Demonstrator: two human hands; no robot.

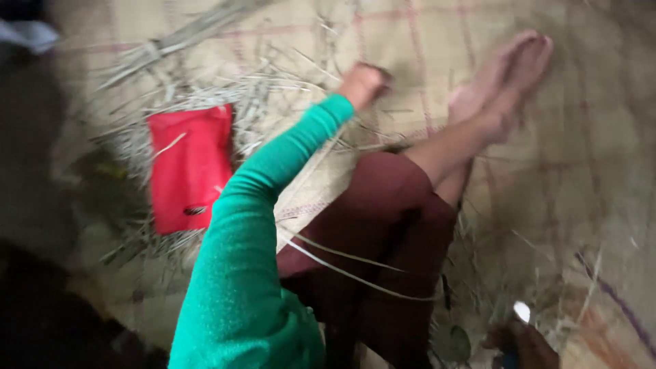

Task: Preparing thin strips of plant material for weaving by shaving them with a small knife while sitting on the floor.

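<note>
The left hand (363, 83), at the end of a green sleeve (260, 225), is curled into a fist down among the dry straw (273, 92) on the woven mat (588, 157); whether it pinches any strands cannot be told through the blur. The right hand (523, 342) sits at the bottom edge, fingers closed round a small knife (519, 321) with a pale blade. A red pouch (188, 167) lies in the straw left of the sleeve. Bare feet (506, 78) stretch out just right of the fist.
</note>
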